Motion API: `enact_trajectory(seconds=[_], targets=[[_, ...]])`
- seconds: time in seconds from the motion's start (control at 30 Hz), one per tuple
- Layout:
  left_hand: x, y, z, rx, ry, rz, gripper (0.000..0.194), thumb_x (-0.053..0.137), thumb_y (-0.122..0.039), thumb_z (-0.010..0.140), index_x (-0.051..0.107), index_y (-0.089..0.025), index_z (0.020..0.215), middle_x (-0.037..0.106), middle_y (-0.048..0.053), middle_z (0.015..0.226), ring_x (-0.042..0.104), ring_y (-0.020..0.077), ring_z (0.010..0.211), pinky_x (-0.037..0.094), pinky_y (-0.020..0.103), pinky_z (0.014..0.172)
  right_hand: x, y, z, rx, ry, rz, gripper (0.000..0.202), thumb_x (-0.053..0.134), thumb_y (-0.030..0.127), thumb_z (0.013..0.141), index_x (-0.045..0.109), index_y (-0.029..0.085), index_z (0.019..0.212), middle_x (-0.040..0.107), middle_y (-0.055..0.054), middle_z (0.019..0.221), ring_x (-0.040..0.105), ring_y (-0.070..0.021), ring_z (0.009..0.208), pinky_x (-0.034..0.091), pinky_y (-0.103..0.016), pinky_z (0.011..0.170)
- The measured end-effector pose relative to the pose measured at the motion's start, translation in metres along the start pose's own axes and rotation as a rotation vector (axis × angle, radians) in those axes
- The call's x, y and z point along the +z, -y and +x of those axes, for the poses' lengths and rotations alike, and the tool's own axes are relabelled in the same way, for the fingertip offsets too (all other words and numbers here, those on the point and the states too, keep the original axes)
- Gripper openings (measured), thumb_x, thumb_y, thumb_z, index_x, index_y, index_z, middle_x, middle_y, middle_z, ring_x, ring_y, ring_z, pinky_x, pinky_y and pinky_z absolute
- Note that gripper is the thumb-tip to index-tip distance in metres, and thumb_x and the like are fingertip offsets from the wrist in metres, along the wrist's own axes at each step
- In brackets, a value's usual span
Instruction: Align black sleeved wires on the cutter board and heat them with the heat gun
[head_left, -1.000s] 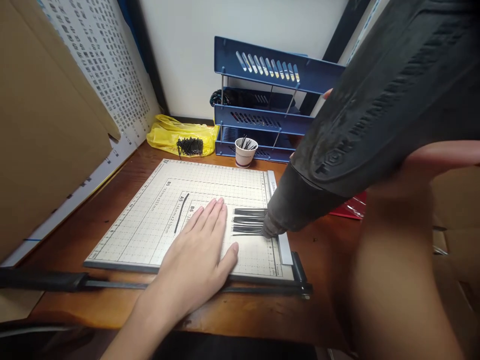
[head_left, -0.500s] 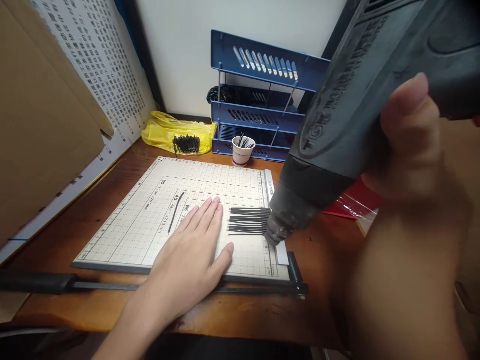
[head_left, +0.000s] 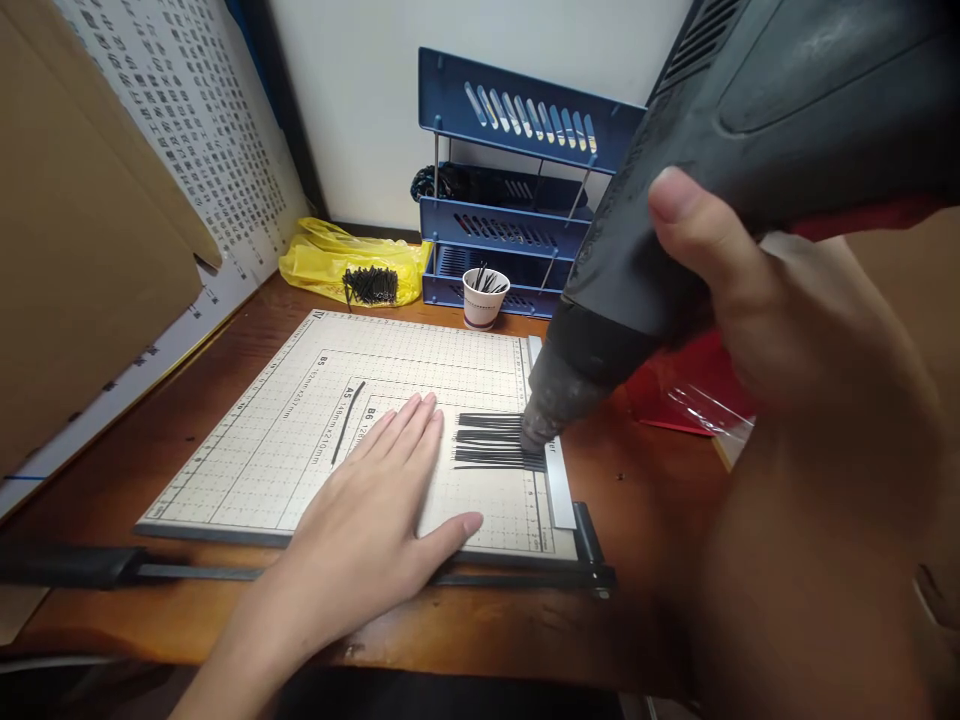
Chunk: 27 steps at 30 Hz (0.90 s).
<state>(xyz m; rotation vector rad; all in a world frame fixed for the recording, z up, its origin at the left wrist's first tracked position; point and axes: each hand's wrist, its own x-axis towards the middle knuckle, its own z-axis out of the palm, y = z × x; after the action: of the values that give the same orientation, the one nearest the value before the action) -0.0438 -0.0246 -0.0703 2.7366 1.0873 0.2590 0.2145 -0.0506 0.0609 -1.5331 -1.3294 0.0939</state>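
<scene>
My right hand [head_left: 757, 260] is closed around a dark grey heat gun [head_left: 652, 240], tilted with its nozzle down and to the left. The nozzle tip is over the right ends of several thin black strips [head_left: 487, 440], which lie side by side against the metal edge strip of a paper cutter [head_left: 247, 450]. Whether the tip touches them I cannot tell. My left hand [head_left: 382, 480] lies flat on the cutter board, left of the strips, fingers stretched out and thumb apart. A single black strip [head_left: 347, 425] lies left of my fingers.
Behind the board stand a paper cup [head_left: 484, 305] of black pieces and a blue tray rack [head_left: 517, 225]. A yellow plastic bag [head_left: 322, 265] has black pieces on it. Red packaging [head_left: 675, 395] lies at right. The cutter's handle [head_left: 75, 567] extends along the near left.
The heat gun's nozzle has shifted up and left over the strips, and my right thumb shows farther left. My left thumb has spread slightly outward; the left hand stays on the board.
</scene>
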Motion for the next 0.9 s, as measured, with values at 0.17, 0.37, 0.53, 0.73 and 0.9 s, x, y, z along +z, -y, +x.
enact_trajectory(seconds=[0.17, 0.37, 0.53, 0.73, 0.9], targets=[[-0.001, -0.002, 0.001, 0.01, -0.012, 0.005, 0.104, 0.043, -0.081, 0.086, 0.03, -0.006, 0.158, 0.022, 0.016, 0.164, 0.024, 0.0344, 0.152, 0.03, 0.053, 0.122, 0.002, 0.004, -0.005, 0.127, 0.071, -0.103, 0.058, 0.058, 0.078, 0.077, 0.075, 0.023, 0.08, 0.064, 0.001, 0.067, 0.069, -0.0186, 0.074, 0.056, -0.027, 0.059], [0.002, -0.001, 0.001, -0.001, -0.015, 0.02, 0.103, 0.043, -0.081, 0.087, 0.029, -0.008, 0.159, 0.022, 0.015, 0.165, 0.024, 0.0327, 0.153, 0.028, 0.052, 0.124, 0.007, 0.004, 0.002, 0.078, -0.117, -0.085, 0.059, 0.066, 0.068, 0.076, 0.07, 0.028, 0.119, 0.067, 0.001, 0.119, 0.066, -0.0224, 0.103, 0.053, -0.023, 0.057], [0.003, 0.0, 0.0, 0.011, -0.017, 0.014, 0.102, 0.044, -0.079, 0.088, 0.028, -0.008, 0.159, 0.021, 0.015, 0.165, 0.023, 0.0324, 0.153, 0.027, 0.051, 0.124, -0.003, 0.0, 0.001, 0.162, 0.031, -0.084, 0.047, 0.061, 0.067, 0.082, 0.073, 0.026, 0.1, 0.072, 0.002, 0.088, 0.07, -0.0227, 0.089, 0.052, -0.032, 0.061], [0.002, -0.001, 0.0, 0.007, -0.013, 0.028, 0.102, 0.042, -0.079, 0.088, 0.028, -0.007, 0.159, 0.021, 0.015, 0.165, 0.024, 0.033, 0.153, 0.028, 0.053, 0.124, 0.001, 0.007, -0.001, 0.141, -0.002, -0.026, 0.046, 0.067, 0.065, 0.08, 0.073, 0.028, 0.107, 0.071, 0.003, 0.106, 0.069, -0.0194, 0.097, 0.059, -0.027, 0.07], [0.002, -0.001, 0.001, 0.01, -0.005, 0.024, 0.103, 0.042, -0.08, 0.088, 0.027, -0.008, 0.159, 0.019, 0.015, 0.166, 0.023, 0.0329, 0.153, 0.024, 0.052, 0.125, 0.001, -0.004, 0.004, 0.152, -0.037, 0.006, 0.049, 0.072, 0.065, 0.075, 0.073, 0.026, 0.106, 0.072, 0.001, 0.099, 0.07, -0.0163, 0.079, 0.055, -0.022, 0.05]])
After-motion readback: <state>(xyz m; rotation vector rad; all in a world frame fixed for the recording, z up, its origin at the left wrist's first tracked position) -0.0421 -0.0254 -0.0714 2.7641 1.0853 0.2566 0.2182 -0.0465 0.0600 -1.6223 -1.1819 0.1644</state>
